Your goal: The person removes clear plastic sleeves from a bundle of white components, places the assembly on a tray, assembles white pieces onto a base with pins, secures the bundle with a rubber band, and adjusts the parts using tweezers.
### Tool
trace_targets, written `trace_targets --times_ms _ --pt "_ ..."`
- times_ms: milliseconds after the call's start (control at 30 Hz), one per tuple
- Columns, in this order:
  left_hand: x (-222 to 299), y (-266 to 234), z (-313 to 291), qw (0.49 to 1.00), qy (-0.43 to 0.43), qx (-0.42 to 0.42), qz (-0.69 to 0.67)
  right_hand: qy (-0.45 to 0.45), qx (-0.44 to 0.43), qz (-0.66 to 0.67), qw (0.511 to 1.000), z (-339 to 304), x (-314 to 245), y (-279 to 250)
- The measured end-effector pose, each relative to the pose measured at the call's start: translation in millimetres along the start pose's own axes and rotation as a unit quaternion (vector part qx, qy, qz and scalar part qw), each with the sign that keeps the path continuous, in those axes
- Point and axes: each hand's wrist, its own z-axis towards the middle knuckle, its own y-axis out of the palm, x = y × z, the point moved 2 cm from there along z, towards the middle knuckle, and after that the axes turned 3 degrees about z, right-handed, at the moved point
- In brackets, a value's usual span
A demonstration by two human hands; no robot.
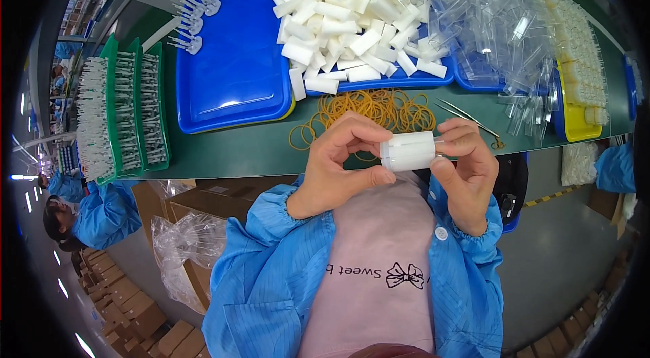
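We held a small white plastic block bundle (408, 151) between both hands, our left hand (338, 165) pinched shut on its left end and our right hand (467, 172) curled closed around its right end. It hung just off the green table's near edge (230, 155), over our lap, with open room below and the loose heap of yellow rubber bands (372, 111) just beyond.

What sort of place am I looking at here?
Most likely a factory assembly or packing line. Both hands hold a small bundle of white foam blocks over a long green workbench. Blue trays hold heaps of identical blocks, and cardboard boxes sit stacked on the floor.
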Motion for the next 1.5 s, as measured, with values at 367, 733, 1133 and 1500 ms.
trace_targets --times_ms 367,733,1133,1500 --pt "1 3 3 0.989 -0.066 0.006 -0.135 -0.003 0.025 0.010 1.000 6 -4 -3" --pt "-5 5 8 0.998 -0.023 -0.022 -0.051 -0.048 0.028 -0.046 0.997 5 -3 -8" --pt "-8 -2 6 0.988 -0.073 0.052 -0.127 -0.015 0.224 -0.396 0.890 4 6 -119" --pt "-7 -1 8 0.981 -0.100 0.048 -0.157 0.015 0.211 -0.635 0.743 -12 27 -129"
